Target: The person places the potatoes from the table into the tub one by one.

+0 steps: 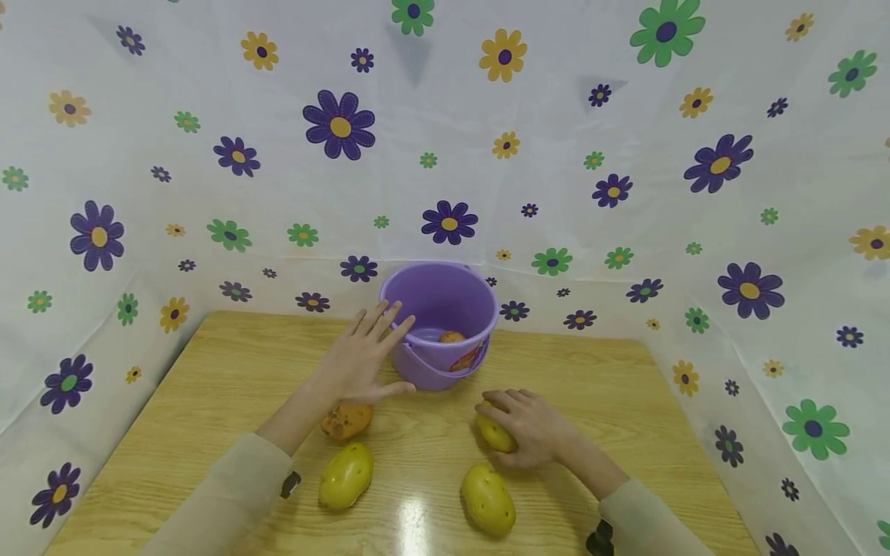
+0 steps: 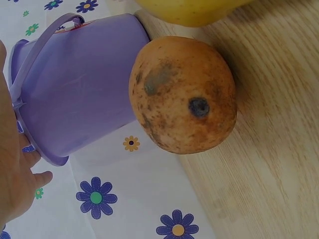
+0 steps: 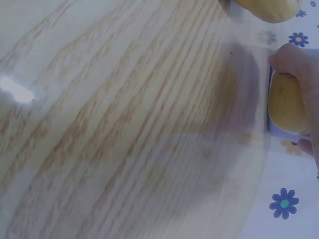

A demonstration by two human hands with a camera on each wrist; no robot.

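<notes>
A purple bucket (image 1: 445,363) stands upright at the back of the table, its handle hanging down in front. Inside it lies an orange-brown piece (image 1: 452,337), mostly hidden. My left hand (image 1: 361,355), fingers spread, is at the bucket's left rim; whether it touches cannot be told. Below that hand an orange-brown, dark-spotted vegetable (image 2: 184,94) sits on the table, partly covered in the head view. My right hand (image 1: 531,428) grips a yellow potato (image 1: 495,431) to the right of the bucket, fingers over its top. In the right wrist view this potato (image 3: 288,104) shows beneath the thumb.
Two more yellow potatoes lie nearer the front: one potato (image 1: 346,476) at the left, another potato (image 1: 488,500) below my right hand. A flower-printed white sheet (image 1: 556,154) rises behind and beside the wooden table (image 1: 591,371).
</notes>
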